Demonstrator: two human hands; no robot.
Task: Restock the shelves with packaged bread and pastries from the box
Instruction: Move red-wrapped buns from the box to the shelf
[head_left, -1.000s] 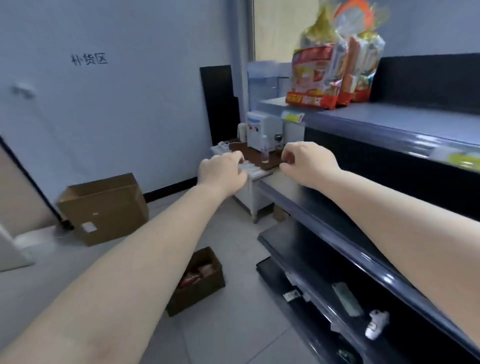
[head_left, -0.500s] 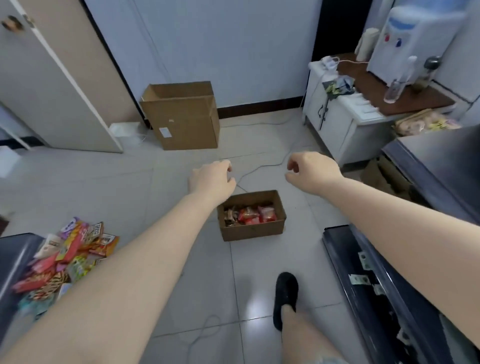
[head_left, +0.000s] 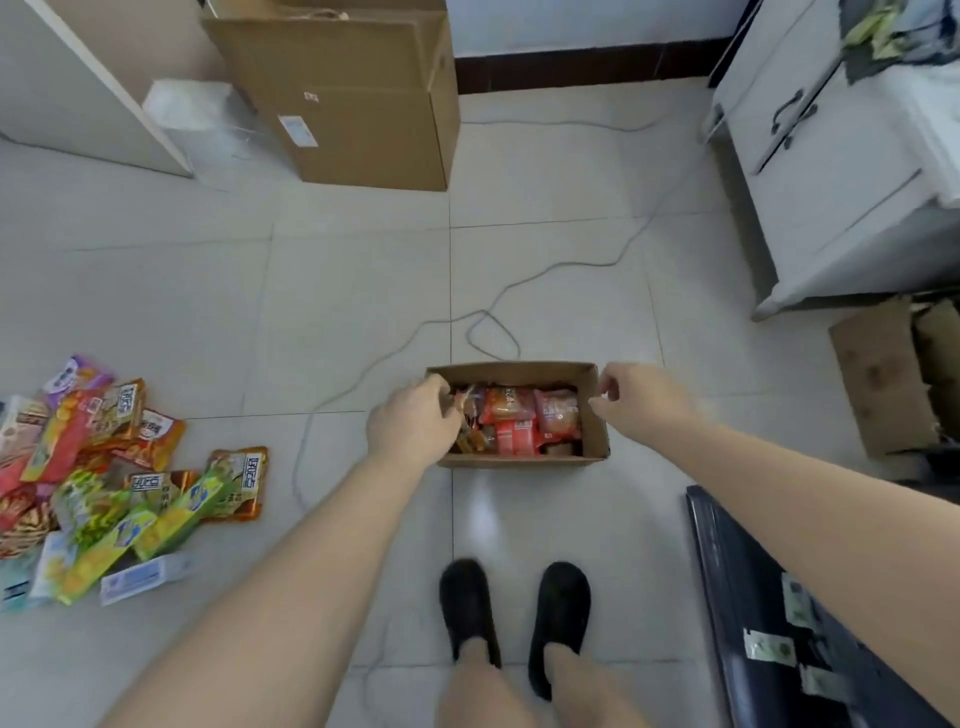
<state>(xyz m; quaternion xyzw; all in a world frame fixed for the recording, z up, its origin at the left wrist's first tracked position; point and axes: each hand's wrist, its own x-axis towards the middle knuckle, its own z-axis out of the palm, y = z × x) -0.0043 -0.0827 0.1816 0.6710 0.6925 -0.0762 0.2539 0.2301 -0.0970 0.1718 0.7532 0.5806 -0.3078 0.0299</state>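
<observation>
A small open cardboard box (head_left: 511, 370) sits on the tiled floor in front of my feet, filled with red and orange packaged pastries (head_left: 519, 415). My left hand (head_left: 410, 431) is at the box's left end, its fingertips hidden among the packets. My right hand (head_left: 641, 400) is at the right end, fingers curled by the rim's far right corner; whether it grips the cardboard is unclear. The dark lower shelf (head_left: 737, 597) shows at the bottom right, with price tags on its edge.
A pile of colourful snack packs (head_left: 104, 483) lies on the floor at left. A large cardboard box (head_left: 358, 104) stands by the far wall, a white cabinet (head_left: 831, 171) at right with cardboard (head_left: 883, 374) below it. A grey cable (head_left: 483, 322) loops behind the small box.
My view swung from the shelf down to the floor. Both hands dropped from mid-air to the two ends of the small box, which is now much closer.
</observation>
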